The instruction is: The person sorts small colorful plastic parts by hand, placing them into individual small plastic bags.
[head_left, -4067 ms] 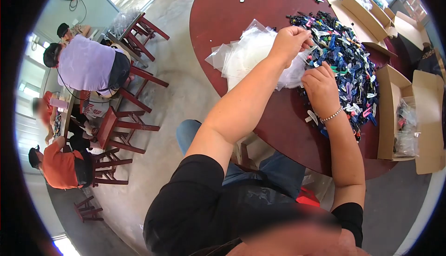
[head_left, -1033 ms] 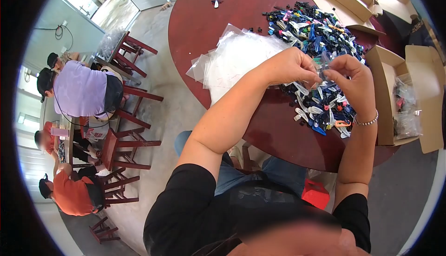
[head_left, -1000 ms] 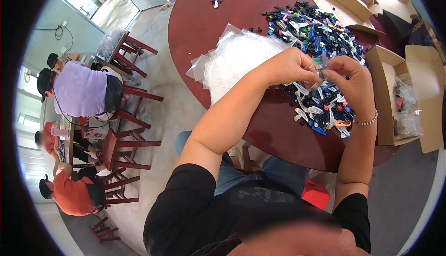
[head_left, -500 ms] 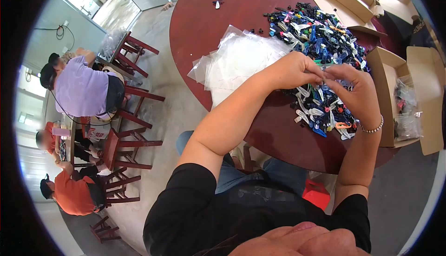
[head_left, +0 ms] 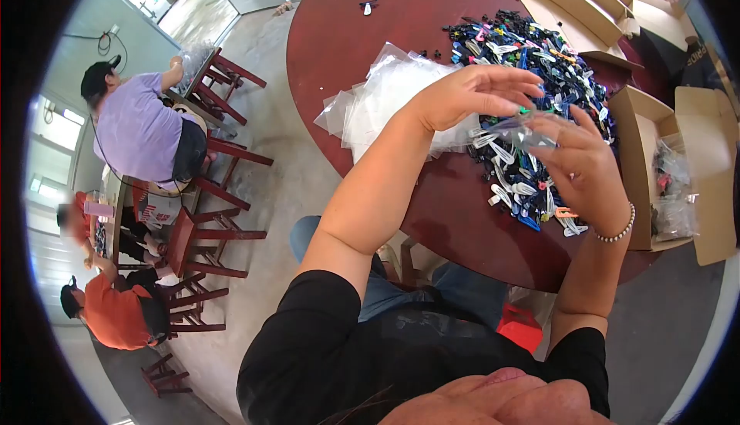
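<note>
Left hand (head_left: pixel 470 97) has opened; right hand (head_left: pixel 586 166) pinches crinkly clear bag (head_left: pixel 511 127).

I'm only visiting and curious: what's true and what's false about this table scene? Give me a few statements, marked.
1. The table is round and dark red. True.
2. The pile of hair clips is all one colour. False: blue, black, white and pink are mixed.
3. The right hand, a bracelet on its wrist, holds a small clear bag. True.
4. The cardboard box near that hand is shut. False: its flaps stand open.
5. Nobody else is in the room. False: a person in a purple top and others sit nearby.
6. A stack of clear bags lies on the table beside the clips. True.
</note>
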Available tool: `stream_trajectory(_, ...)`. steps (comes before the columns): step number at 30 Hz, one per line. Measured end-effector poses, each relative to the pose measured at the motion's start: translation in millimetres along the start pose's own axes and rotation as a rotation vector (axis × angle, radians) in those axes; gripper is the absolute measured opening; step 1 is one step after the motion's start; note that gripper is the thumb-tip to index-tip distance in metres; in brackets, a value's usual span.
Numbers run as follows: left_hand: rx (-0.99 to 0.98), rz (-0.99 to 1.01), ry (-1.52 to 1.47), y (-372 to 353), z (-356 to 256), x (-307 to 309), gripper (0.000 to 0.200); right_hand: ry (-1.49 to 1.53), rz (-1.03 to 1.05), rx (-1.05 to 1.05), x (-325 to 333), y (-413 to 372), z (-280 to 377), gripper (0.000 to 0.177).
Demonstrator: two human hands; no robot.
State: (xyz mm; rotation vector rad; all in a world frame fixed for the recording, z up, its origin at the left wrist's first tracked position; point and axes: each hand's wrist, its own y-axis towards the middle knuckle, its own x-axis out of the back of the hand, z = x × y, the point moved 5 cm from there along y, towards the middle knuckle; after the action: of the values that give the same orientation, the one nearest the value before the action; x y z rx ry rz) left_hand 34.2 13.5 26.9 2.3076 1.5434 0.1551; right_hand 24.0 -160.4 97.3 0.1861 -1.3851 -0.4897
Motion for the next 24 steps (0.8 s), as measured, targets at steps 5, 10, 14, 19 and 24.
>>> stream_trajectory(5,0.383,0.170,0.022,-9,34,-1,0.046,0.020,-0.001,0.130,-5,6,24,0.018)
stream_trajectory(10,0.330,0.025,-0.176,-8,22,-1,0.023,-0.013,-0.045,0.075,-3,6,18,0.017)
stream_trajectory(14,0.191,-0.171,-0.125,-1,23,8,0.010,0.064,-0.092,-0.117,-1,2,-1,0.025)
stream_trajectory(19,0.098,-0.356,-0.025,3,15,7,0.005,0.279,-0.035,-0.477,-4,-8,-37,0.028)
stream_trajectory(24,-0.006,-0.390,-0.006,3,11,3,0.006,0.551,-0.210,-0.558,-16,-11,-52,0.026)
